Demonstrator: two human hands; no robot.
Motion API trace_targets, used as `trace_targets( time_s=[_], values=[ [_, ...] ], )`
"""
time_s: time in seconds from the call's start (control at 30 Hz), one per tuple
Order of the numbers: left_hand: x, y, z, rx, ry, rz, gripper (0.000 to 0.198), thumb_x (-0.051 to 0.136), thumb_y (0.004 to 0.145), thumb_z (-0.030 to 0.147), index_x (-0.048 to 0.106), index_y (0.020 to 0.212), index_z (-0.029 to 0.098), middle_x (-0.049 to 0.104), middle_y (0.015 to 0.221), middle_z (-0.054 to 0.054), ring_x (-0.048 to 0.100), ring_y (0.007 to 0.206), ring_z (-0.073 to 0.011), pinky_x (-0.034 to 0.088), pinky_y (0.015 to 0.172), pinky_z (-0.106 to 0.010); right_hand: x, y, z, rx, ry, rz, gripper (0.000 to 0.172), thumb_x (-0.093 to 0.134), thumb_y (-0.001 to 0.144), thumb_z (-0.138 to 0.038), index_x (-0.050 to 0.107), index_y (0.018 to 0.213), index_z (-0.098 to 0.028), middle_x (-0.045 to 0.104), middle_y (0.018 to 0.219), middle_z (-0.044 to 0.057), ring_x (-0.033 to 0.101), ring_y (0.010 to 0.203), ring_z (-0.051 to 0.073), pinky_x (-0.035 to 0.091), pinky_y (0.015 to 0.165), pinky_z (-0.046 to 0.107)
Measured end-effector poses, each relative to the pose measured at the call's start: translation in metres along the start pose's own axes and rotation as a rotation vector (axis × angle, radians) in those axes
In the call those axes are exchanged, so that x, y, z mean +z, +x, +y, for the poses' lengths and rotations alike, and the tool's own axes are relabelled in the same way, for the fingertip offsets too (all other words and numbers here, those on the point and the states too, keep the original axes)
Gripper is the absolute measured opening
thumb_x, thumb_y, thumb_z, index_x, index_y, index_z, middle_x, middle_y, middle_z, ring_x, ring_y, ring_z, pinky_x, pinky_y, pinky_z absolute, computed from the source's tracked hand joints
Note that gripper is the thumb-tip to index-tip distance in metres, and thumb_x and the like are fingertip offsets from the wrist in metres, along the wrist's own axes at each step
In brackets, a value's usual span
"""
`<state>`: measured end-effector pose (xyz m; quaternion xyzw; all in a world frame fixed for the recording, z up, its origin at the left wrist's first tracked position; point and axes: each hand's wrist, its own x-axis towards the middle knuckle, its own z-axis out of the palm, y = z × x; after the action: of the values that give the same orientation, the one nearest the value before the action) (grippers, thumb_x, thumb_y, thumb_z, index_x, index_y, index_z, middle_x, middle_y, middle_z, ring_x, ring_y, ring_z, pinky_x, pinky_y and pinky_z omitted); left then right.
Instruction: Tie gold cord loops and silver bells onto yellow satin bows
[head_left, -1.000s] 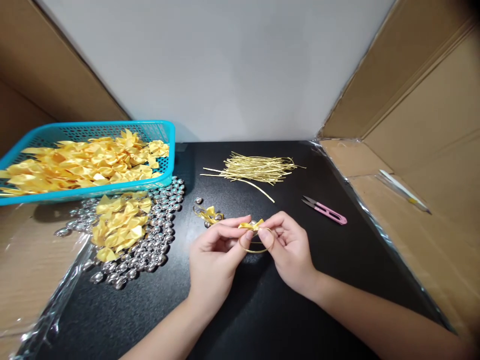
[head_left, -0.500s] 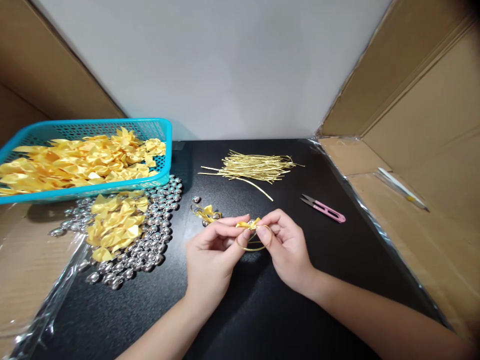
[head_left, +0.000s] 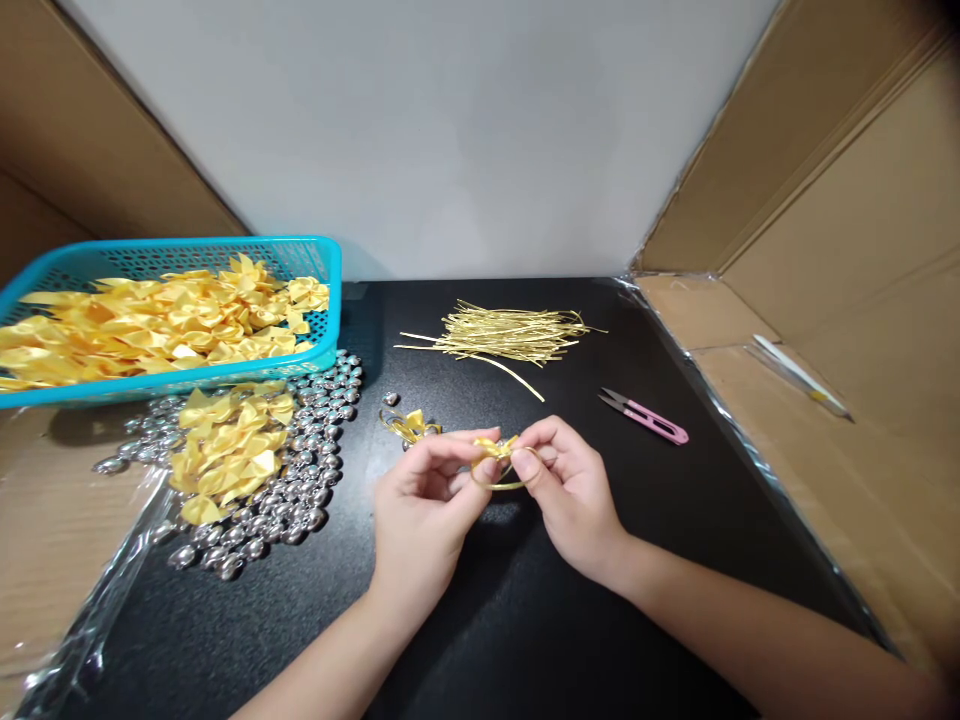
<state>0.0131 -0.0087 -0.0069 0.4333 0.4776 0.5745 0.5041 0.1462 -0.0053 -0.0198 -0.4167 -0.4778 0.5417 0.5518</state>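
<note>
Between my two hands, above the black table, is a small yellow ribbon bow [head_left: 492, 448] with a loop of gold cord [head_left: 510, 486] hanging below it. My left hand [head_left: 431, 500] is closed, thumb and fingers pinching the bow's left side. At the bow's right side, my right hand [head_left: 566, 490] pinches the gold cord between thumb and forefinger. The fingertips partly hide where cord and bow meet. Just behind my left hand lies a bow piece with gold cord [head_left: 412, 425], and a single silver bell-like bead [head_left: 391, 398] sits beyond it.
A blue basket [head_left: 335, 300] of yellow bows stands at the back left. Before it, a pile of yellow bows [head_left: 232, 450] lies among many silver beads [head_left: 315, 470]. A bundle of gold cords [head_left: 510, 333] lies at the back, with pink thread snips [head_left: 652, 420] to the right.
The cord loop under the bow has become slightly shallower, and the bow has turned a little in my fingers. Both hands keep nearly the same place.
</note>
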Motion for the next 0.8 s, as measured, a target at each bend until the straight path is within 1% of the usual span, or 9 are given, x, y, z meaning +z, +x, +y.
trace_targets(
  time_s=[0.1,0.17,0.27,0.33,0.43,0.5,0.6,0.7,0.8],
  values=[
    [-0.004,0.004,0.002,-0.038,0.043,-0.075,0.034,0.079,0.071,0.019,0.065,0.102,0.020,0.077,0.095,-0.007,0.073,0.083,-0.0198,0.059,0.061,-0.023,-0.005,0.007,-0.004,0.066,-0.043,-0.064,0.024,0.067,0.081,-0.042,0.057,0.079,-0.020,0.060,0.062,-0.003,0.058,0.055,0.011,0.050,0.053,0.022],
    [-0.007,0.007,0.005,-0.060,0.175,-0.192,0.023,0.073,0.075,0.022,0.069,0.098,0.019,0.076,0.087,-0.006,0.071,0.074,-0.0177,0.057,0.058,-0.022,-0.011,0.012,-0.007,0.110,-0.107,-0.124,0.021,0.069,0.079,-0.037,0.059,0.077,-0.018,0.053,0.058,-0.005,0.051,0.052,0.009,0.044,0.051,0.021],
    [-0.011,0.011,0.009,-0.052,0.312,-0.283,0.014,0.069,0.079,0.024,0.074,0.090,0.018,0.074,0.075,-0.004,0.066,0.061,-0.0142,0.055,0.055,-0.021,-0.017,0.019,-0.012,0.163,-0.187,-0.195,0.016,0.069,0.077,-0.031,0.062,0.077,-0.016,0.045,0.056,-0.007,0.040,0.050,0.007,0.034,0.048,0.019],
    [-0.012,0.012,0.011,-0.060,0.316,-0.308,0.013,0.067,0.082,0.026,0.075,0.088,0.018,0.071,0.068,-0.002,0.063,0.057,-0.0128,0.053,0.053,-0.020,-0.019,0.021,-0.016,0.194,-0.204,-0.224,0.016,0.069,0.077,-0.029,0.062,0.078,-0.015,0.039,0.054,-0.008,0.033,0.049,0.006,0.029,0.047,0.019],
    [-0.011,0.013,0.013,-0.111,0.228,-0.337,0.017,0.064,0.086,0.030,0.076,0.089,0.017,0.065,0.059,0.000,0.060,0.051,-0.0119,0.052,0.051,-0.021,-0.020,0.021,-0.021,0.203,-0.216,-0.242,0.016,0.067,0.077,-0.030,0.061,0.079,-0.015,0.033,0.053,-0.010,0.028,0.047,0.005,0.024,0.045,0.020],
    [-0.010,0.013,0.014,-0.133,0.176,-0.327,0.019,0.065,0.086,0.031,0.075,0.092,0.017,0.063,0.057,0.001,0.059,0.049,-0.0118,0.051,0.050,-0.022,-0.021,0.021,-0.025,0.170,-0.233,-0.239,0.016,0.064,0.079,-0.031,0.061,0.081,-0.015,0.032,0.053,-0.010,0.026,0.047,0.006,0.023,0.045,0.020],
    [-0.009,0.012,0.014,-0.135,0.143,-0.276,0.021,0.067,0.084,0.031,0.075,0.095,0.016,0.062,0.057,0.002,0.058,0.047,-0.0112,0.051,0.050,-0.022,-0.024,0.019,-0.029,0.093,-0.259,-0.180,0.015,0.061,0.081,-0.030,0.060,0.080,-0.016,0.033,0.053,-0.009,0.027,0.048,0.007,0.024,0.046,0.021],
    [-0.007,0.010,0.015,-0.116,0.126,-0.247,0.021,0.068,0.084,0.030,0.075,0.097,0.015,0.062,0.055,0.002,0.058,0.048,-0.0101,0.051,0.051,-0.021,-0.024,0.016,-0.032,-0.007,-0.332,-0.125,0.013,0.064,0.077,-0.027,0.058,0.077,-0.016,0.028,0.051,-0.011,0.025,0.046,0.006,0.023,0.045,0.020],
    [-0.006,0.009,0.016,-0.099,0.094,-0.244,0.017,0.068,0.084,0.027,0.076,0.095,0.017,0.064,0.058,0.002,0.058,0.050,-0.0089,0.052,0.051,-0.018,-0.019,0.012,-0.033,-0.132,-0.468,-0.097,0.014,0.070,0.072,-0.022,0.059,0.077,-0.015,0.023,0.049,-0.013,0.022,0.044,0.004,0.020,0.044,0.019]
  ],
)
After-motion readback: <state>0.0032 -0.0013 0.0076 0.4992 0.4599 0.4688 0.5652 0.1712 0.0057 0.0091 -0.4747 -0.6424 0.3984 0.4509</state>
